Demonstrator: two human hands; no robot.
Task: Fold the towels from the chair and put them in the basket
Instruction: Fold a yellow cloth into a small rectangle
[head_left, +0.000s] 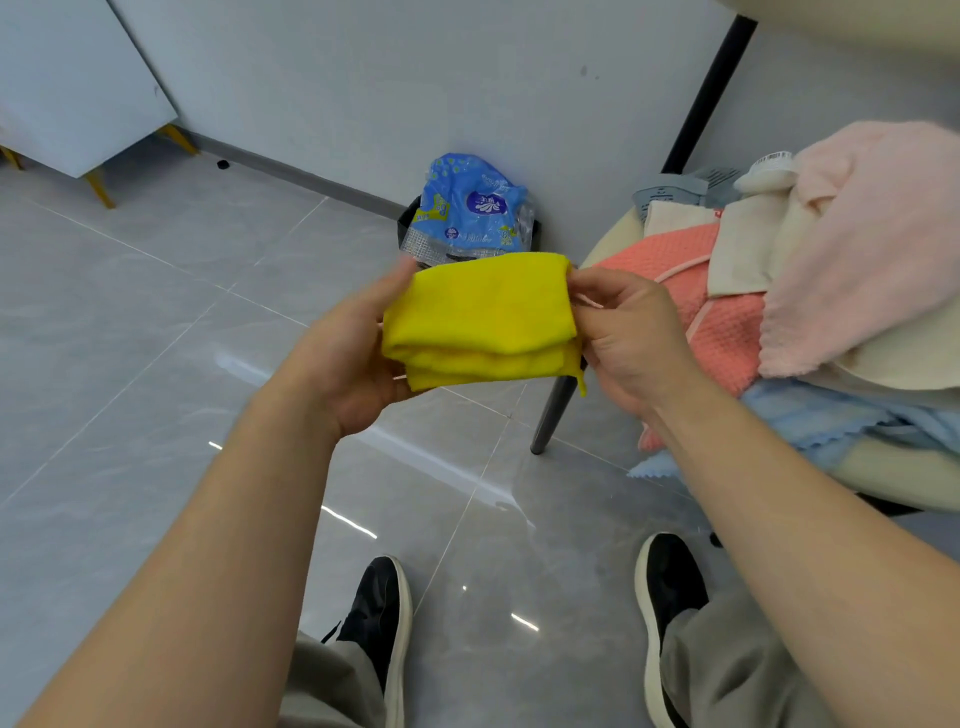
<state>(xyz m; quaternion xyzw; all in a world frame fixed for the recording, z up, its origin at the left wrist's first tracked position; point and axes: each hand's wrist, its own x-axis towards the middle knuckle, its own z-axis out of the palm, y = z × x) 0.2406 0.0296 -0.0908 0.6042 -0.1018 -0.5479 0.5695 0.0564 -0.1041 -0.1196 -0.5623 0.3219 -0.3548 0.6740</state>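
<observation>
Yellow towel mid-frame: left hand gripped one end, right hand pinched other; loose layers could spill open.

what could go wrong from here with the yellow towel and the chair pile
The folded yellow towel is held in midair only at its ends by the left hand and right hand, so its stacked layers may slip open. The light blue towel droops over the edge of the chair and might slide to the floor.

On the crumpled blue plastic tissue pack ahead of me I make out only a number, seemingly 80. Its white logo and other print blur beyond reading.
</observation>
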